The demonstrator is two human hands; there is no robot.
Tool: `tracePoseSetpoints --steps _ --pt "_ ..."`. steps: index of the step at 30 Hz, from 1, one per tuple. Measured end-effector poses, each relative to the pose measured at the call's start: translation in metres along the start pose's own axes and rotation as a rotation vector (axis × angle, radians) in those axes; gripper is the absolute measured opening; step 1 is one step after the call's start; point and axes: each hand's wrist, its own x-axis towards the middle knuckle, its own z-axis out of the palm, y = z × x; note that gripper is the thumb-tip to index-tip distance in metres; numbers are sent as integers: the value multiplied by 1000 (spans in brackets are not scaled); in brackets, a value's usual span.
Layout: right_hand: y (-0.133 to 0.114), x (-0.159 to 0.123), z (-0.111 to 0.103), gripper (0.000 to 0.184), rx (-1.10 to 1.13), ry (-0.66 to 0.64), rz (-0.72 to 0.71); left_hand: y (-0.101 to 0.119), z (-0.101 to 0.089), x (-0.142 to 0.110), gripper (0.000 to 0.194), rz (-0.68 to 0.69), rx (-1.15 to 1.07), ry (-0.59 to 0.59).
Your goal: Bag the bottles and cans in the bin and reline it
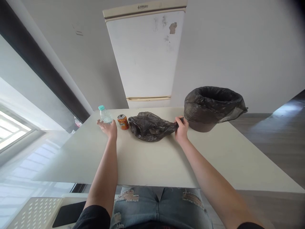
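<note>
My left hand point(108, 128) is at a clear plastic bottle point(106, 116) with a teal cap, its thumb and fingers spread on either side of the lower part. Whether the palm touches the bottle is hidden. Just right of that hand an orange drink can point(123, 122) stands upright, its top facing up. A black plastic bag point(152, 127) lies crumpled on the table beside the can. Its twisted right end is gripped in my right hand point(181, 128), fingers closed round it.
A bin point(202, 126) lined with a black bag point(214, 106) stands at the table's back right. The white table point(152, 165) spans the front. Behind it is a white fridge point(147, 57). A perforated cream-coloured surface point(35, 211) with a dark flat object point(69, 213) is at lower left.
</note>
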Motion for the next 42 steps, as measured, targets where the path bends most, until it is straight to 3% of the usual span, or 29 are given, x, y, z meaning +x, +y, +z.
tracePoseSetpoints --steps 3,6,10,15,20,23,27,30,35,38,42 --pt "-1 0 1 34 -2 23 -4 12 -5 -1 66 17 -5 135" --pt "-3 -1 2 35 23 45 -8 33 -8 -11 39 244 -147 220" --pt "-5 1 1 39 43 65 -16 62 -4 -38 23 633 -284 152" --pt "-5 4 -2 42 -17 76 -69 73 2 -59 20 824 -306 138" --pt "-6 5 -2 44 -87 109 -124 71 2 -69 12 1010 -336 -21" --pt "-12 4 -1 47 -132 125 -134 82 -2 -83 20 1101 -315 -282" --pt "-24 3 2 52 -194 129 -195 100 -8 -100 49 1098 -85 -764" --pt "-31 3 2 55 -283 184 -261 101 -5 -101 49 1083 27 -891" --pt "-36 2 -2 51 -535 286 -363 89 7 -94 22 981 34 -749" --pt "-37 1 -3 42 -662 317 -412 87 10 -93 19 846 -41 -630" --pt "-39 -7 4 18 -960 168 -529 90 8 -96 22 674 -197 -445"
